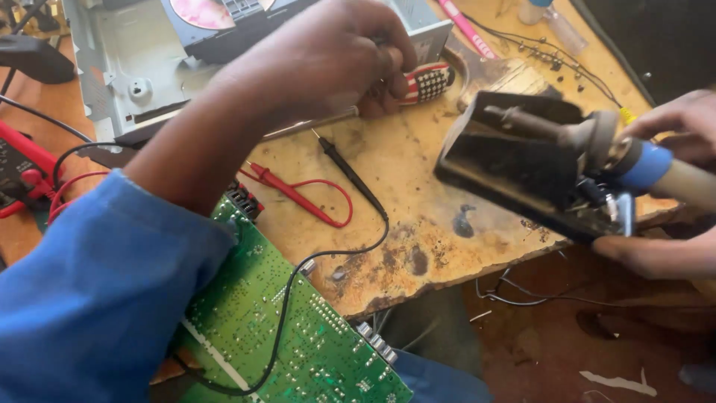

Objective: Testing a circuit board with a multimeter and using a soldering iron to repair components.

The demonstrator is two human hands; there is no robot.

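The scorched, stained wooden bench (418, 224) lay under everything, and at its far edge sat the grey metal chassis of an opened disc player (127, 67), lid off and its insides bare, so the taking-apart looked to me well under way, though how much of the work was left I could not judge. Across my lap rested the green printed circuit board (298, 343), lifted clear of the case, with a black lead trailing over it. My left arm in its blue sleeve (89, 298) reached over the board, and my left hand (328, 63) was curled shut round the handle of a screwdriver with a red, white and chequered grip (429, 80); its steel shaft ran back under my wrist toward the chassis, so the tool sat inside the hand, not beside it. My right hand (682, 123) was at the right edge, closed about the blue-and-tan handle of a soldering iron (656, 168), whose tip rested in a blackened metal stand (522, 168) near the bench corner. Another hand (656, 257) showed just below the stand; whose it was I could not tell. Between my two hands, untouched, lay the black multimeter probe (350, 173) and the red probe (287, 190), near one another and well apart from the iron.
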